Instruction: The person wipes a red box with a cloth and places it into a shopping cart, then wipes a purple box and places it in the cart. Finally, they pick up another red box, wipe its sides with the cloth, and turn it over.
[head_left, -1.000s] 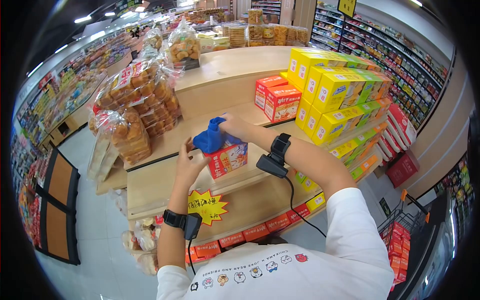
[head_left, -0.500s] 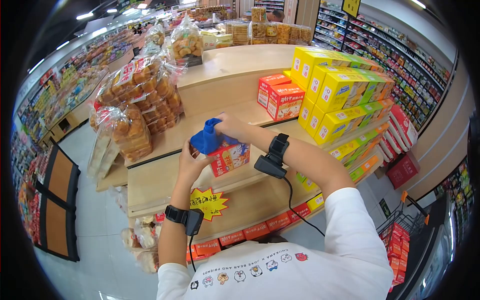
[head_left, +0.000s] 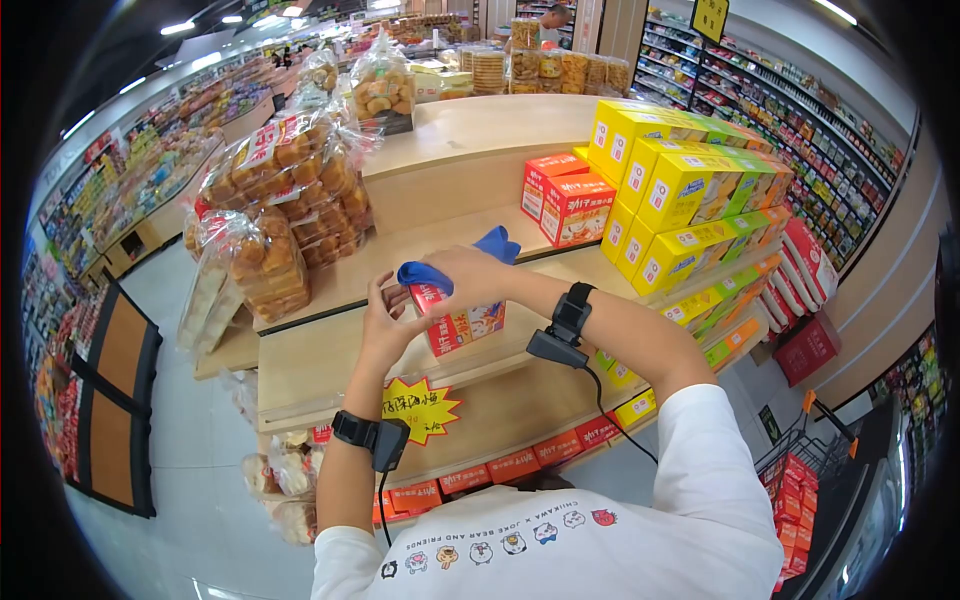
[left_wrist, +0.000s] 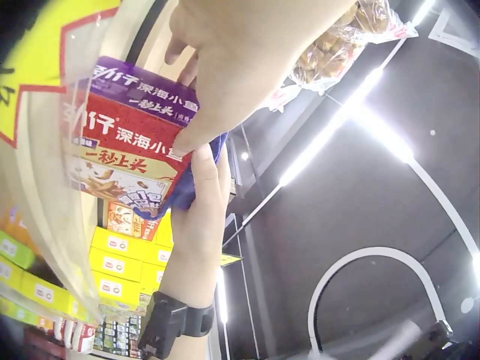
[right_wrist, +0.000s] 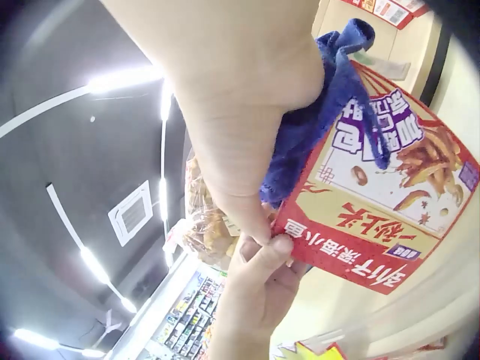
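Note:
A red and purple snack box point(head_left: 468, 328) with fish-snack pictures sits on the wooden shelf in front of me. My left hand point(head_left: 388, 322) holds it at the left corner; in the right wrist view the left thumb point(right_wrist: 271, 253) lies on the red front with fingers behind. Over the top of the box, my right hand point(head_left: 462, 274) grips a blue cloth point(head_left: 496, 243) that sticks out on both sides of the hand. The right wrist view shows the cloth point(right_wrist: 300, 142) hanging over the box's edge, with the right fingertips close to the left thumb.
Bagged bread point(head_left: 255, 260) is piled to the left. On the right stand two red boxes point(head_left: 578, 208) and stacked yellow boxes point(head_left: 690, 190). A yellow price sign point(head_left: 418, 408) hangs at the shelf's front edge. A shopping basket point(head_left: 795, 450) with red packs is at lower right.
My right hand has come down from pinching the raised cloth to lying over it on the box top, its loose end now to the right. The left hand stays at the box's corner.

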